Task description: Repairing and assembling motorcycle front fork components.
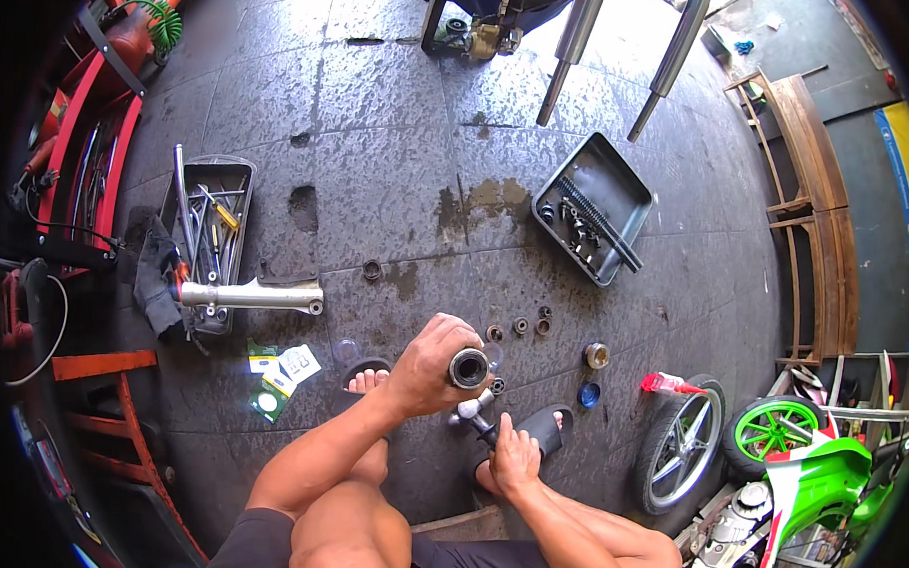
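My left hand (437, 356) is wrapped round a metal tube, likely a fork leg, held end-up so that its round open mouth (469, 369) faces me. Most of the tube's length is hidden below the hand. Just below it, my right hand (517, 454) grips a hammer (469, 411) with a rounded metal head and black shaft; the index finger stretches along it. The hammer head is close to the tube; whether they touch I cannot tell. Beyond my hands, several small rings and bushings (520, 326) lie on the dark tiled floor (377, 201).
At left, a silver fork lower (254, 296) rests across a black tool tray (246, 177), near paper packets (268, 398). A second tray (635, 180) holds a spring and small parts. A blue cap (590, 394), a wheel (681, 447) and a green-white motorcycle (813, 477) are at right.
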The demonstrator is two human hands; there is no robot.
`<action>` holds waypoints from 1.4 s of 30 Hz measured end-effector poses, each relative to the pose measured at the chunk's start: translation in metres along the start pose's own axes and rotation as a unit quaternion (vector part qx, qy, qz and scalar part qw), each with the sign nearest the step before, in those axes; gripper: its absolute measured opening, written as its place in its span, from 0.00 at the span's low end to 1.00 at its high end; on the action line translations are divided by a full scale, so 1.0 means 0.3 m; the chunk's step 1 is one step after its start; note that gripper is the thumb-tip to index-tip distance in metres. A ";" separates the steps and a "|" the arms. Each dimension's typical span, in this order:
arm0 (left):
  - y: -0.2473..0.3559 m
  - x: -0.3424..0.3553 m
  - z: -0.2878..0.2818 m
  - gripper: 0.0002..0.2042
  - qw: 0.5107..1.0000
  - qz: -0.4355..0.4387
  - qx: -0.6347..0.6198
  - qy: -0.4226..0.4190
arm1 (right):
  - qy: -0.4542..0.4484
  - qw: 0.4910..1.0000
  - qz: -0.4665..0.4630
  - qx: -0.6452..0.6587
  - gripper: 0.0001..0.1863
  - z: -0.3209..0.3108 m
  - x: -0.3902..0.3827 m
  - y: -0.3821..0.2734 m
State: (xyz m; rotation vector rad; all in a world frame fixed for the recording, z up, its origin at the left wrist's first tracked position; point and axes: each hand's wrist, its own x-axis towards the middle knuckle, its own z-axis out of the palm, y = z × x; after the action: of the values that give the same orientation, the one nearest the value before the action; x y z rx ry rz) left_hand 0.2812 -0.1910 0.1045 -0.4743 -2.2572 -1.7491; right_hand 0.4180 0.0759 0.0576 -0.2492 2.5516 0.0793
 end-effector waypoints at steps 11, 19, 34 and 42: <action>-0.001 -0.001 0.006 0.24 1.000 0.012 0.001 0.008 | 0.137 0.902 0.215 0.348 0.39 0.098 0.392 0.026; -0.001 0.003 -0.006 0.26 1.000 0.014 -0.006 0.004 | 0.325 0.786 0.187 0.491 0.27 -0.068 0.409 -0.042; -0.032 -0.011 0.008 0.26 0.999 0.033 -0.006 0.001 | 0.316 0.866 -0.229 0.313 0.38 -0.684 0.152 -0.306; 0.000 -0.011 -0.011 0.31 0.999 0.038 -0.022 0.021 | 0.267 0.805 -0.122 0.516 0.35 -0.547 0.116 -0.178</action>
State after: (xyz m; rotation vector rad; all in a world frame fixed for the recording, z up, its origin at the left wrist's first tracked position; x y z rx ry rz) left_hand 0.2841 -0.1946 0.1040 -0.5207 -2.1487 -1.7574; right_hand 0.3117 0.0000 0.1756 -0.1636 2.6190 -1.6300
